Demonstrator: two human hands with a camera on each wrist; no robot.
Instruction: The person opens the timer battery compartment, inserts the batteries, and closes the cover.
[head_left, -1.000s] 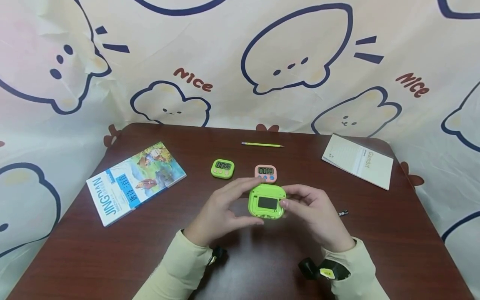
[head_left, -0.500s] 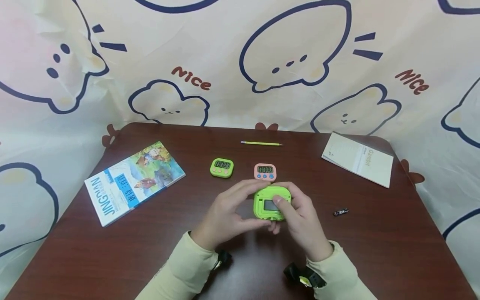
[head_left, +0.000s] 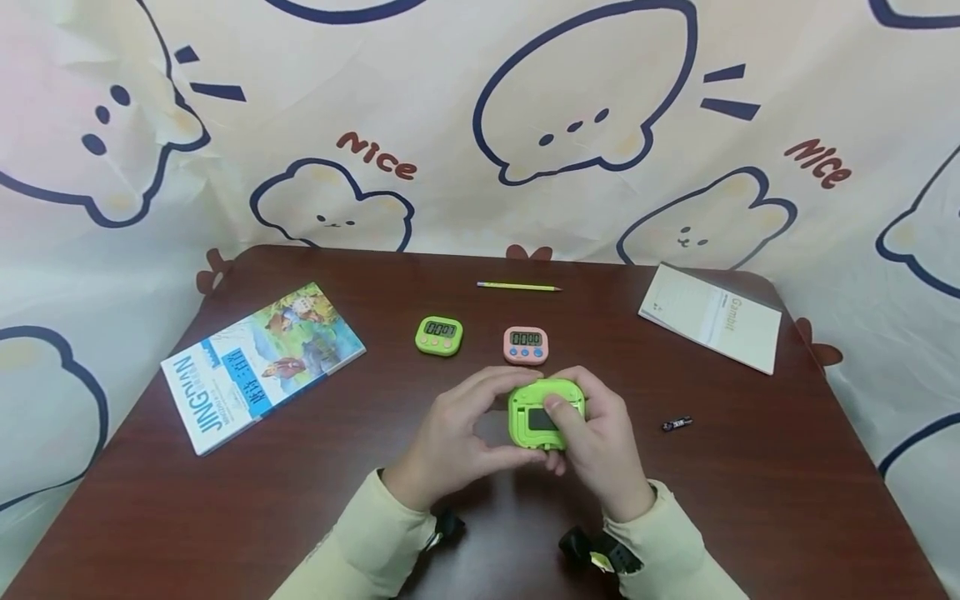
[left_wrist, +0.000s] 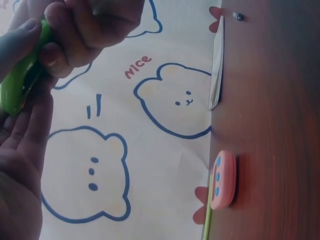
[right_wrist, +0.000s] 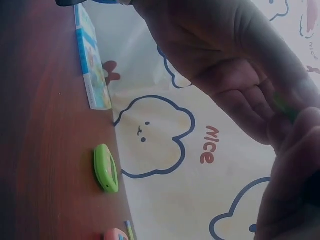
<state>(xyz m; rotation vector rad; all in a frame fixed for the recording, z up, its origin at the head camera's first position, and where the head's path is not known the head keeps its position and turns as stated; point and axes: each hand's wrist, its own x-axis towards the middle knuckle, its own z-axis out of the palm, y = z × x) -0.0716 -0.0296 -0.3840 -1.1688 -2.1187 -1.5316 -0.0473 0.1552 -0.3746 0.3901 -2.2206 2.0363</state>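
Observation:
A bright green timer (head_left: 527,394) is held above the table, the face with a dark rectangle turned toward the head camera. My left hand (head_left: 465,429) pinches its left side, fingers at the top edge and thumb at the bottom edge. Gripping the right side, my right hand (head_left: 606,433) lays its thumb across the dark rectangle with fingers behind. The left wrist view catches the same timer (left_wrist: 20,85) edge-on between both hands; in the right wrist view it is mostly hidden by fingers. Just beyond the hands sit a pink timer (head_left: 526,346) and another green timer (head_left: 438,336), both upright.
A small dark battery-like cylinder (head_left: 677,424) lies on the brown table (head_left: 750,500) to the right. A colourful book (head_left: 262,367) is at the left and a pale notepad (head_left: 711,318) at the back right. Near the far edge lies a yellow-green pencil (head_left: 519,287).
My right hand has moved left, its thumb shifting from the timer's right edge onto its face. The small cylinder, partly covered before, now shows fully. My left hand keeps its hold.

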